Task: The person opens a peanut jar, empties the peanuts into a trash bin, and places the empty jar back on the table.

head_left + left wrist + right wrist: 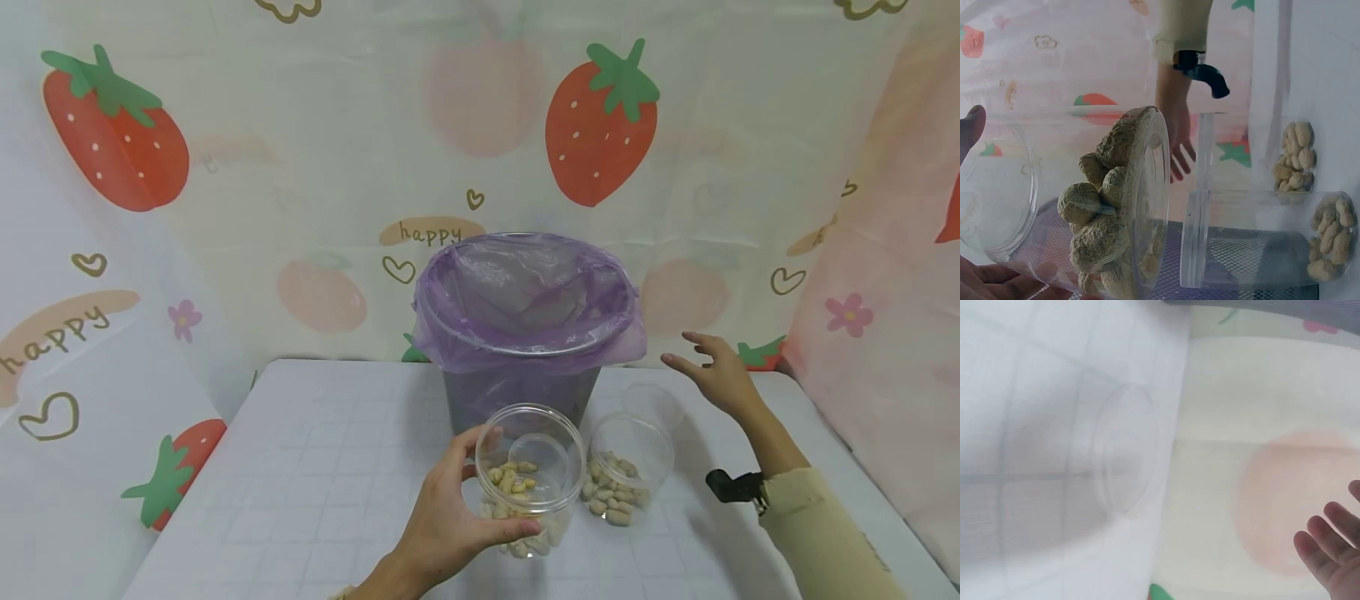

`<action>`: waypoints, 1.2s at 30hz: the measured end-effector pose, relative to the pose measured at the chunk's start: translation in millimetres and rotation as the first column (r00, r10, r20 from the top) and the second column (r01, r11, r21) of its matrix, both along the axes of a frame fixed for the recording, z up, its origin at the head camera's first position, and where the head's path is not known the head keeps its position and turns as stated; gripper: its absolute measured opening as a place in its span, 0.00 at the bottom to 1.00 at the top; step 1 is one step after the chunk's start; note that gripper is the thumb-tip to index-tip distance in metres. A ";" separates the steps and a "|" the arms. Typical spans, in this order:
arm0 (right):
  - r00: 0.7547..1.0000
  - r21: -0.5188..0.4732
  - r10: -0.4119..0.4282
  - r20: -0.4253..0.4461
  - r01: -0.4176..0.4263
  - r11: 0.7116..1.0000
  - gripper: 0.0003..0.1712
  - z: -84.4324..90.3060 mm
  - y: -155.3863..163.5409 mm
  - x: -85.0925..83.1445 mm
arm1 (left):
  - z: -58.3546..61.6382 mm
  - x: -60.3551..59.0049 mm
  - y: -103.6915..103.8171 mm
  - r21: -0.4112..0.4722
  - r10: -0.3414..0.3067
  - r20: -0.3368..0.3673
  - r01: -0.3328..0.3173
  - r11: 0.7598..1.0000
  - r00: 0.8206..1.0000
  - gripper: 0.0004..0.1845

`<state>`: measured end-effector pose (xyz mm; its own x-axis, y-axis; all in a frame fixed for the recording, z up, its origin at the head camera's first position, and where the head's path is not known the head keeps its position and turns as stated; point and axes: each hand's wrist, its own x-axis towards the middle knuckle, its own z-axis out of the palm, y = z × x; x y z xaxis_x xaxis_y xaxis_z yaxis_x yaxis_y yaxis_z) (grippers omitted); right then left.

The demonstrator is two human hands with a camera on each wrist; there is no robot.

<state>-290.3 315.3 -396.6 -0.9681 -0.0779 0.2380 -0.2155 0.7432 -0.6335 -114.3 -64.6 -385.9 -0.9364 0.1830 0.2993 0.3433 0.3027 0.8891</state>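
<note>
My left hand (450, 517) grips a clear plastic jar (1060, 156), thumb on one side and fingers on the other. Its uncovered mouth faces up in the head view, and unshelled peanuts (1097, 237) lie at its bottom. Beyond it, the left wrist view has two more clear jars standing side by side, each with peanuts (1335, 237) in the bottom; whether they are lidded I cannot tell. In the air right of the bin, my right hand (723, 375) holds nothing, fingers spread. Below it, a clear round lid (1125, 450) lies on the table.
A mesh bin (517, 392) lined with a purple plastic bag (528, 333) stands at the back middle of the white table (315, 500), behind the jars. A strawberry-print cloth (337, 125) hangs around the back and sides.
</note>
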 end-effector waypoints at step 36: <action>0.986 -0.368 0.086 -0.140 -0.132 0.921 0.25 90.5 -74.7 12.8 | 0.2 -1.1 -4.6 -0.008 0.008 -0.002 -0.008 1.000 1.000 0.50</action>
<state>-277.5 240.6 -306.1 -0.9217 -0.0640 0.3827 -0.3722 0.4243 -0.8255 -115.4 -69.2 -385.7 -0.9373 0.1779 0.2997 0.3426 0.3126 0.8859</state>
